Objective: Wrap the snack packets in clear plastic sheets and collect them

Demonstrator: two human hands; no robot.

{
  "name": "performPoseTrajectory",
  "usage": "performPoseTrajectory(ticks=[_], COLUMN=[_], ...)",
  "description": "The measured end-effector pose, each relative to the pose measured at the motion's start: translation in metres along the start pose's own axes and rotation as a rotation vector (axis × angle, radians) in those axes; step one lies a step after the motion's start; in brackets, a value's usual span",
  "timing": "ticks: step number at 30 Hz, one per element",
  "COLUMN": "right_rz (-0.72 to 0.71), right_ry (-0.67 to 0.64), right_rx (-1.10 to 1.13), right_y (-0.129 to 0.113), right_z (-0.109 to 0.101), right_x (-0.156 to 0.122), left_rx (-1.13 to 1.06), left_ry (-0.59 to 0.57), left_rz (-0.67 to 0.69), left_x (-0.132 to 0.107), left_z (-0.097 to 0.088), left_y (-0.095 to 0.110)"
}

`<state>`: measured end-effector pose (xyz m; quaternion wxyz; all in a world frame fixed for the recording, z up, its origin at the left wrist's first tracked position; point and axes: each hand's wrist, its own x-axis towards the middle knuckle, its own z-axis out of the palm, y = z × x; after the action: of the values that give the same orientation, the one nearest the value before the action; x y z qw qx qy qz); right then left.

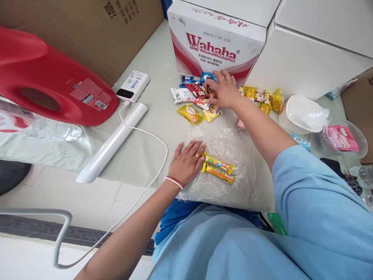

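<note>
My left hand (188,161) lies flat with fingers spread on a clear plastic bag (241,163). Beside its fingertips, two narrow yellow snack packets (218,168) rest on the bag. Farther forward, my right hand (223,89) reaches over a pile of wrapped snacks, its fingers apart around a brown packet (210,91); whether they press on it is hard to see. Around it are blue packets (186,80), a white packet (182,95), a dark red packet (195,90), a yellow packet (190,114) and a cookie-print packet (212,113).
Behind the pile stands a Wahaha carton (215,46). More yellow snacks (265,99) lie right, near a white tub (300,112) and a round clear container (363,144). Leftward are a red jug (58,77), a white device (134,85) with its cable (157,137), and a white tube (113,142).
</note>
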<state>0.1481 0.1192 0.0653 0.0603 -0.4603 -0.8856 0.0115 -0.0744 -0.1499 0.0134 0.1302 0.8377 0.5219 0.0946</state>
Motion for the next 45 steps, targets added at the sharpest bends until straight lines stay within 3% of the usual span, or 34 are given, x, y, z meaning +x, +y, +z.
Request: performPoseTrajectory(ticks=[3,10,14,17,21,24,28,31,33,36,38,42,45], right_rz=[-0.002,0.015,0.119,0.146,0.101,0.086,0.136,0.147,0.100,0.091,0.139,0.197,0.183], right_ry=[-0.086,-0.137,-0.148,-0.063,-0.012,0.025,0.134,0.052,-0.045,-0.116,-0.127,-0.064,-0.075], right_rx=[0.011,-0.048,-0.065,-0.109,-0.119,-0.066,0.057,0.258,0.423,0.515,0.449,0.220,0.151], right_y=[0.013,0.068,0.069,0.046,0.012,-0.001,-0.019,-0.052,-0.083,-0.129,-0.152,-0.178,-0.183], right_z=[0.004,-0.015,-0.025,-0.021,0.008,0.021,-0.005,-0.038,-0.049,-0.040,-0.025,-0.002,0.002], right_x=[-0.008,-0.096,-0.098,-0.073,-0.039,-0.036,-0.077,-0.134,-0.175,-0.224,-0.244,-0.258,-0.257], left_rx=[0.005,-0.015,-0.031,-0.036,-0.025,-0.031,-0.065,-0.081,-0.077,-0.068,-0.061,-0.044,-0.040], left_ry=[0.008,0.043,0.049,0.046,0.037,0.020,0.013,0.016,0.015,0.022,0.030,0.033,0.030], left_rz=[-0.003,0.013,0.014,0.019,0.013,0.019,0.020,0.005,-0.002,0.006,0.010,0.009,0.009], left_x=[-0.001,-0.001,-0.001,-0.001,-0.001,-0.002,-0.002,-0.001,-0.001,-0.001,-0.001,-0.001,-0.001], left_z=[0.002,0.003,0.002,0.003,0.003,0.002,0.000,-0.001,-0.001,-0.001,0.000,0.001,0.001], left_y=[0.000,-0.001,-0.001,-0.001,-0.001,-0.001,-0.001,0.000,0.000,0.001,0.001,0.002,0.001])
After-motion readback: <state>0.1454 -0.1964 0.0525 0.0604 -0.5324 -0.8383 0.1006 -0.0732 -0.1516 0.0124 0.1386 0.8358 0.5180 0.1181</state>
